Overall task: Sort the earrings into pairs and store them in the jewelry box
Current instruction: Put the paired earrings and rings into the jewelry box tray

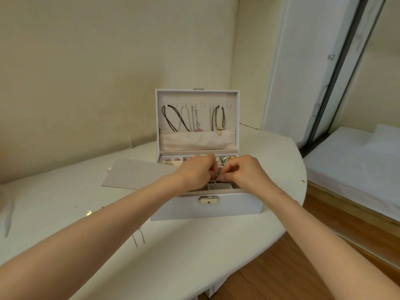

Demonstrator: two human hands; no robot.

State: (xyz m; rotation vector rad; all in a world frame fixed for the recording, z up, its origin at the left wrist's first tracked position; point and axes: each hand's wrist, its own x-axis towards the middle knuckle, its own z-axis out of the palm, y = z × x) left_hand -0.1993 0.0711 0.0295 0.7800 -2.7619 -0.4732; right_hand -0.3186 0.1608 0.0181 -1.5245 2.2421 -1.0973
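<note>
2 hands met over 1 white jewelry box [216, 207], centre frame, on the worktop [194, 245]. The left hand [197, 172] & right hand [244, 169] each had the grip curled tight, fingertips pinching 1 small gold-beaded piece [213, 181] between them, just above the box's front compartments. Its long axis ran approx. left-right across the frame; whether 1 earring or a pair, couldn't tell. The back-left compartment held 2 pink earrings [171, 159], w/ gold earrings [168, 163] just in front, count unclear. The lid stood upright, approx. 4 necklaces [218, 120] hanging inside. 1 gold latch [208, 199] sat on the box front. Just left of the box lay 1 grey flat pad [134, 173]; lower left, 1 small gold item [88, 213] & 1 U-shaped pin [139, 238].
</note>
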